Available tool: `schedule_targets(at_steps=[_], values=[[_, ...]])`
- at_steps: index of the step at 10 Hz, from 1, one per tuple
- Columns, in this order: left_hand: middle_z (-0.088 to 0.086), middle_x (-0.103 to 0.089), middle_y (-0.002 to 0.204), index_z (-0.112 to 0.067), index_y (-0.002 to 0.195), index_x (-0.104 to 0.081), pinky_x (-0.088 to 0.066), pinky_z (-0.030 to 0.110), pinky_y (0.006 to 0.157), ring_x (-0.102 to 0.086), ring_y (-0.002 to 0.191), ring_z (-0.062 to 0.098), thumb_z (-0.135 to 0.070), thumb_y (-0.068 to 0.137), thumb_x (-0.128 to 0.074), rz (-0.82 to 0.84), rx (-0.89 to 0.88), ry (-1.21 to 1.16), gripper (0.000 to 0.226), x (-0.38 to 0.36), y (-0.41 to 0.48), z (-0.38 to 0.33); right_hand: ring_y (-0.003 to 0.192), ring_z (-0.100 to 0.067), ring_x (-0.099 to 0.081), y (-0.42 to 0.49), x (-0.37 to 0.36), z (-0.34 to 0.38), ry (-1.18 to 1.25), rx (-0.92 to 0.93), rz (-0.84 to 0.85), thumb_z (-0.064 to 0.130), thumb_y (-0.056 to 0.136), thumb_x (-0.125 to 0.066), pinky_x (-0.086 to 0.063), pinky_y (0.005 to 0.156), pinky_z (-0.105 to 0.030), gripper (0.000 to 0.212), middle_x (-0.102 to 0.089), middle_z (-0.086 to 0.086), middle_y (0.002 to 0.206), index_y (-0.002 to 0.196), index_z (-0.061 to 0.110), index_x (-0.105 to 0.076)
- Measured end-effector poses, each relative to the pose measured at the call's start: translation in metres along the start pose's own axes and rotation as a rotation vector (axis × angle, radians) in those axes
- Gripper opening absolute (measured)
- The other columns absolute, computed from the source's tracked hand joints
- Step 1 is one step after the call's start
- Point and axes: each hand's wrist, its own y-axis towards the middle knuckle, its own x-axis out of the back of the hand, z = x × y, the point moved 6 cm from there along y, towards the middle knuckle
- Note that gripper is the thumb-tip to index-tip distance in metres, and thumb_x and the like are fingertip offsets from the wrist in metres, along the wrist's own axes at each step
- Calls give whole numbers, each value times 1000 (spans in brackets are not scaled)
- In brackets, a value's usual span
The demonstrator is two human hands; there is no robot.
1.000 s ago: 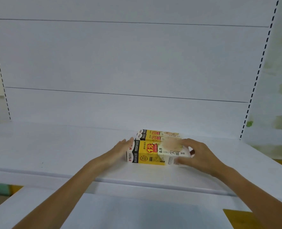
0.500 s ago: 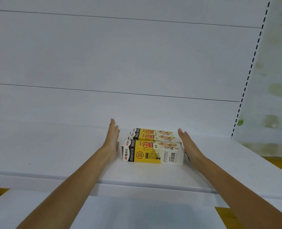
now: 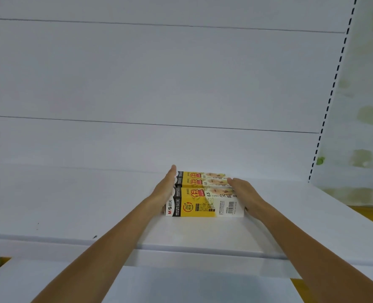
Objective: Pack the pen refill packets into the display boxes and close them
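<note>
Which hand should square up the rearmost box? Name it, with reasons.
Left, probably: the left hand lies flat along the box ends, fingertips reaching the rearmost box; the right hand stops just short of it.

A white shelf (image 3: 71,204) runs across the whole width of the frame, below the middle, its front edge (image 3: 49,242) crossing the lower third. A little right of centre, towards the back, lie closed yellow, white and black display boxes, flat and long side to long side, in a row from front to back. The front box (image 3: 203,206) shows a barcode at its right end; the second box (image 3: 205,182) touches it behind, and a third box (image 3: 199,174) lies farthest back. A small dark speck (image 3: 95,237) sits near the front edge, left of centre.
</note>
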Motion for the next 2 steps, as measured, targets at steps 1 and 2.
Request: schedule_targets(at_steps=[1, 2], values=[[9, -33, 149, -15, 149, -13, -25, 37, 109, -34, 135, 26, -54, 96, -19, -105, -102, 359, 66, 6, 2, -13, 106, -25, -60, -4, 7, 11, -293, 49, 2, 45, 98, -30, -44, 95, -37, 45, -61, -11, 120, 112, 11, -55], [7, -24, 154, -13, 148, -17, -19, 42, 115, -19, 142, 24, -47, 98, -26, -230, -263, 505, 61, 10, -5, -49, 126, -28, -42, -14, 18, 36, -427, 125, -96, 38, 100, -33, -33, 98, -31, 50, -46, -15, 136, 134, 2, -41]])
